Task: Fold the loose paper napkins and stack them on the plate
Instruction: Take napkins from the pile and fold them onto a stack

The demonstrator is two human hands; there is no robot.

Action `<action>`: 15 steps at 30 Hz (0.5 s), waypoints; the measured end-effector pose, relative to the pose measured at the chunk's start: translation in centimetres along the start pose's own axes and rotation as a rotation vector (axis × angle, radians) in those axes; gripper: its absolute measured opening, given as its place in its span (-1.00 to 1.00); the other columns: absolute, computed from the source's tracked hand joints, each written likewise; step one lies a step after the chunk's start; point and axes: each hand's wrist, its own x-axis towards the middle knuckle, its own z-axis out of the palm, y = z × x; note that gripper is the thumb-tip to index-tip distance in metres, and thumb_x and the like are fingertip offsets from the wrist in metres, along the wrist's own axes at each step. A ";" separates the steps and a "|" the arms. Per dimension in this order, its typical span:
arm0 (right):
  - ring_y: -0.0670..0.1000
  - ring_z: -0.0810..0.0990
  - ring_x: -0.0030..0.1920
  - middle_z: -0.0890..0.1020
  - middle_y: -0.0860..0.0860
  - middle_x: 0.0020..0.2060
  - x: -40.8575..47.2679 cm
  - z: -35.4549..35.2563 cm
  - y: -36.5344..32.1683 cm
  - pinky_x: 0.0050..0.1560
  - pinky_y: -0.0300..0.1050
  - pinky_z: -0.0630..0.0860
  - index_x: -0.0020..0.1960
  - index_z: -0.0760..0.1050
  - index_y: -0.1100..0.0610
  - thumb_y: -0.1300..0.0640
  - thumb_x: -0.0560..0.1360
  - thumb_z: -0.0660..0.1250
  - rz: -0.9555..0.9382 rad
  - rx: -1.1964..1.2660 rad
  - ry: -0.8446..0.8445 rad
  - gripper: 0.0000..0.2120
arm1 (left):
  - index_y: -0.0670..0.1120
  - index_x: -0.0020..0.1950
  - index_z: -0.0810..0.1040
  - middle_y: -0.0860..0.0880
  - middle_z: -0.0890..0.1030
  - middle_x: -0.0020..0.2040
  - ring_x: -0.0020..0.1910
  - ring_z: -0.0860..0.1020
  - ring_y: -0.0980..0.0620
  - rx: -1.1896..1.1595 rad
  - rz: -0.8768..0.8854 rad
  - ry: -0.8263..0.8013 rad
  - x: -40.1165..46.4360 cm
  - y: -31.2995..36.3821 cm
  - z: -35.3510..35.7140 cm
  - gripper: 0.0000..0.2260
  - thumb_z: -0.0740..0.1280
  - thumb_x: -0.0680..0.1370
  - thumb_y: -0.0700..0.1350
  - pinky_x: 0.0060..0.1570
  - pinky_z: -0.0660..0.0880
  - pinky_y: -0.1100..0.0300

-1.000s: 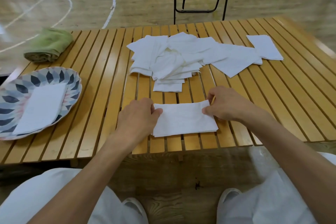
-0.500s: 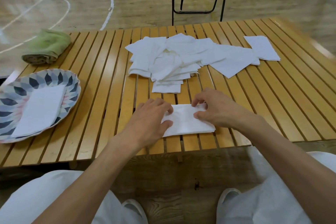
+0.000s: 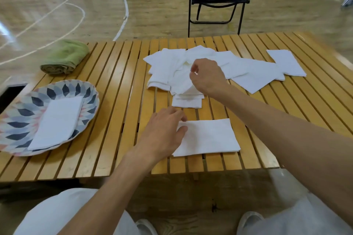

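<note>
Nearest the person, a folded white paper napkin (image 3: 207, 136) lies flat close to the front edge of the slatted yellow wooden desk (image 3: 118, 112); the left hand (image 3: 164, 135) rests on its left end, fingers (image 3: 176, 115) loosely spread and touching the paper, probably to keep the fold pressed flat and ready to slide; whether the thumb pinches the edge I cannot tell. Bare slats lie between this napkin and the scalloped plate with a blue and grey petal pattern (image 3: 57, 89) at the left, so a sideways carry looks unobstructed; the plate overhangs the desk's left edge slightly and already bears one folded white napkin (image 3: 57, 120), which suggests the task is early.

Farther back, the right hand (image 3: 207, 76) hovers over the heap of loose white paper napkins (image 3: 168, 74) in the middle of the desk; its fingers (image 3: 193, 69) are curled in a pinch at the top of the heap, seemingly taking the next sheet, though whether paper is actually caught between them is not plain. More flat napkins (image 3: 286, 63) trail towards the right edge, overlapping one another. A rolled green towel (image 3: 65, 57) sits near the far left edge, well apart from the work. Beyond the desk stands a black folding chair (image 3: 217, 2) holding a dark bag, on a wooden gym floor.
</note>
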 end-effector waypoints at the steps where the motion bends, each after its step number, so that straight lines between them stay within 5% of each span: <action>1: 0.05 0.59 0.03 0.64 0.03 0.02 0.8 0.8 -0.6 -0.06 -0.09 0.50 0.10 0.59 0.14 0.16 0.59 0.28 -0.031 -0.006 -0.025 -0.85 | 0.06 0.26 0.53 0.09 0.49 0.28 0.29 0.42 0.07 -0.004 -0.015 0.010 0.1 -0.1 -0.1 -0.79 0.27 0.64 0.01 0.33 0.35 0.08; 6: 0.08 0.60 0.09 0.64 0.06 0.07 3.7 4.6 -4.0 0.00 -0.05 0.54 0.11 0.57 0.14 0.11 0.56 0.31 -0.121 0.025 -0.098 -0.83 | 0.05 0.26 0.52 0.09 0.48 0.28 0.27 0.43 0.07 -0.025 -0.055 0.036 0.5 -0.3 -0.4 -0.79 0.27 0.64 -0.01 0.34 0.37 0.09; 10: 0.12 0.45 0.24 0.47 0.10 0.24 4.2 6.7 -5.6 0.19 0.02 0.41 0.32 0.47 0.08 -0.08 0.52 0.38 -0.370 -0.276 -0.160 -0.56 | 0.05 0.28 0.52 0.08 0.49 0.27 0.25 0.45 0.07 -0.018 -0.052 0.048 0.5 -1.0 -0.3 -0.77 0.28 0.63 0.01 0.31 0.40 0.09; 15: 0.15 0.43 0.26 0.45 0.12 0.27 4.5 8.1 -5.5 0.19 0.04 0.36 0.32 0.44 0.10 -0.10 0.55 0.33 -0.475 -0.448 -0.090 -0.58 | 0.05 0.28 0.51 0.09 0.49 0.27 0.25 0.44 0.07 -0.009 -0.065 0.066 0.7 -1.5 -0.4 -0.77 0.28 0.63 0.03 0.31 0.36 0.12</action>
